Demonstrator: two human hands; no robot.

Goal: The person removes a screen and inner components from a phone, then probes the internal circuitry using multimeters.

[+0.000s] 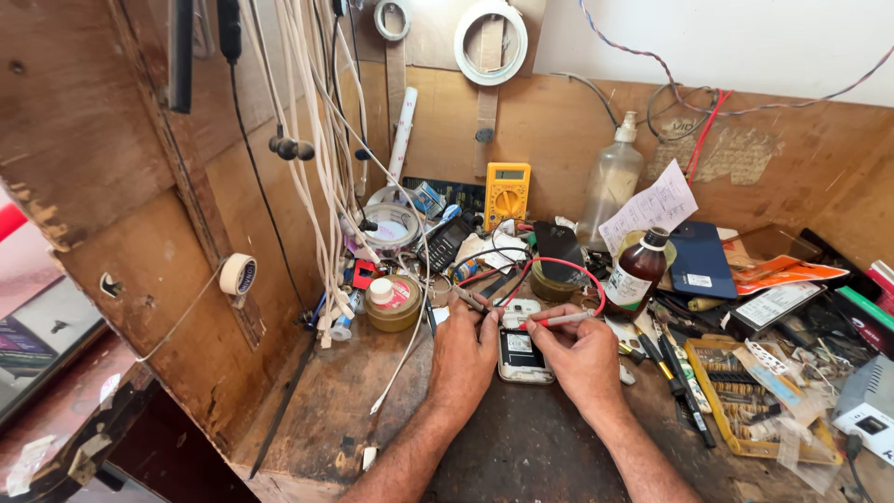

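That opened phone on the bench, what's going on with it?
A person has an opened phone lying on a cluttered wooden workbench. The right hand holds a red probe over it; the left hand holds a second probe at its top edge. A yellow multimeter stands behind.

White-labelled brown bottle (637, 273); grey-screened yellow multimeter (507, 194).

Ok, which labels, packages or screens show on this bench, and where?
Multimeter: yellow, grey screen, upright against back wall.
Brown bottle: white label, right of the phone that both hands work on.
Jar: yellow, round pink-white lid label, left of hands.
Paper slip: white, printed, leaning by clear bottle.
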